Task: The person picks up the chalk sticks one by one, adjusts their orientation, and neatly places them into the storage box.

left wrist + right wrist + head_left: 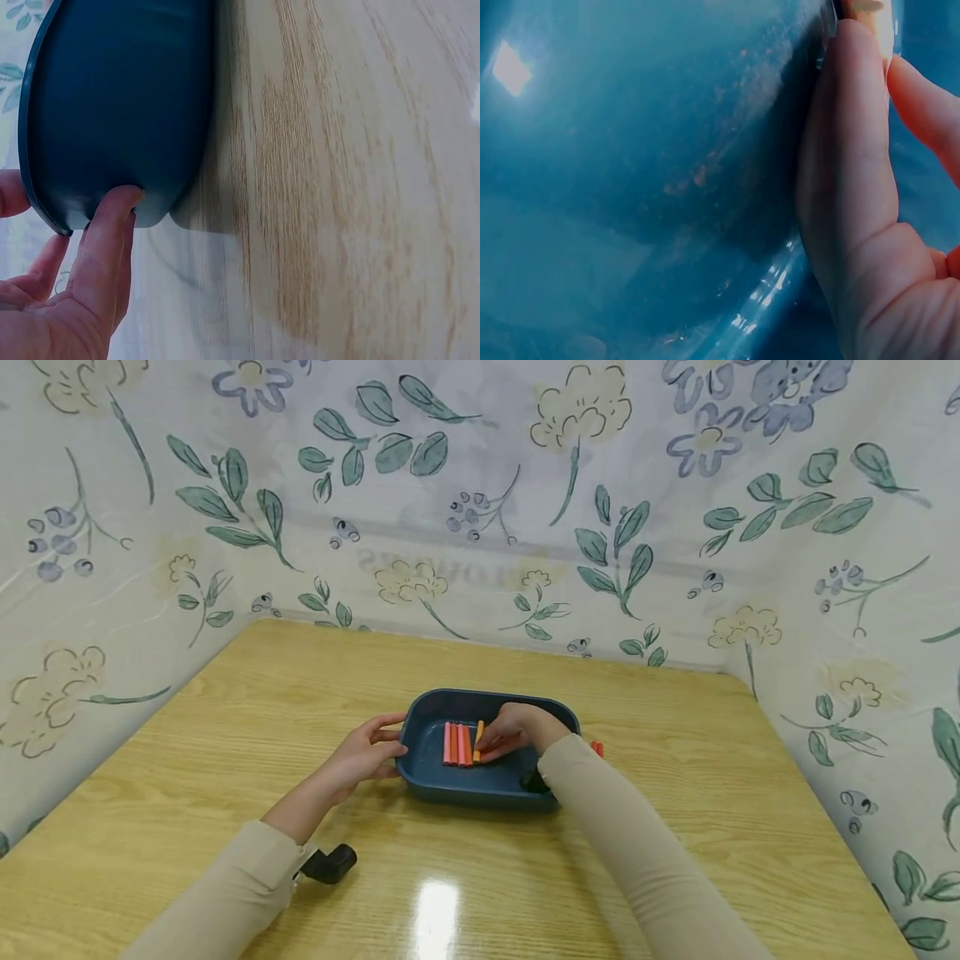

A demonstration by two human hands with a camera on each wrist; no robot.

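A dark blue plastic tub (487, 800) stands on the table. At its left end my left hand (367, 750) holds the wall, with fingertips at the rim; in the left wrist view the thumb (112, 232) lies against the tub's outer side. Inside the tub my right hand (513, 731) pinches a slim yellow-orange stick (479, 739) between thumb and fingers. Just left of it, several pink and orange-red sticks (457, 745) lie side by side on the tub floor. In the right wrist view, only the bright end of the stick (877, 19) shows at the fingertips.
Red stick ends (597, 748) show beyond the tub's right end, partly hidden by the right sleeve. The wooden table (315, 672) meets a flowered cloth (480, 485) at the back and sides. A black wrist camera (330, 864) juts from the left cuff.
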